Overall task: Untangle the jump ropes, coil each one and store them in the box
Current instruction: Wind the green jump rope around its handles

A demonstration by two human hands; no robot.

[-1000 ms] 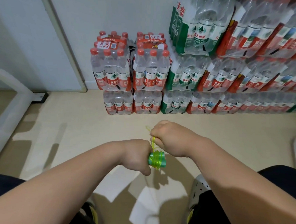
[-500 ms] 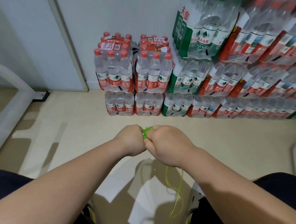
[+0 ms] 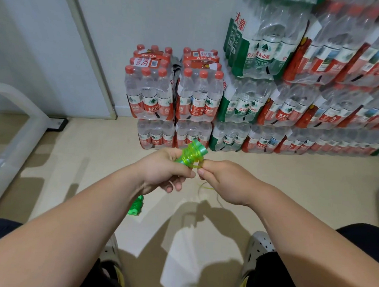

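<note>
Head view, bottom of the frame: dark trouser legs [image 3: 287,278] and two grey perforated clogs [image 3: 259,243] are partly covered by both forearms, which cross the lower half.

At mid-frame the left hand [image 3: 165,172] has its fingers curled round a translucent green ribbed handle [image 3: 192,153]. The handle's long axis runs from lower left to upper right, its wider end pointing up-right. The right hand [image 3: 226,184], just beside it, pinches a thin yellow-green rope [image 3: 206,188] close to the handle's lower end. The rope trails below the right hand, faint against the beige floor [image 3: 84,159] and hard to follow.

A second green handle [image 3: 136,206] shows under the left forearm, its upper part hidden.

Further back, shrink-wrapped packs of water bottles [image 3: 197,95] stand stacked against the wall, cut off at the top and right edges. A white tube [image 3: 20,134] curves along the left edge.
</note>
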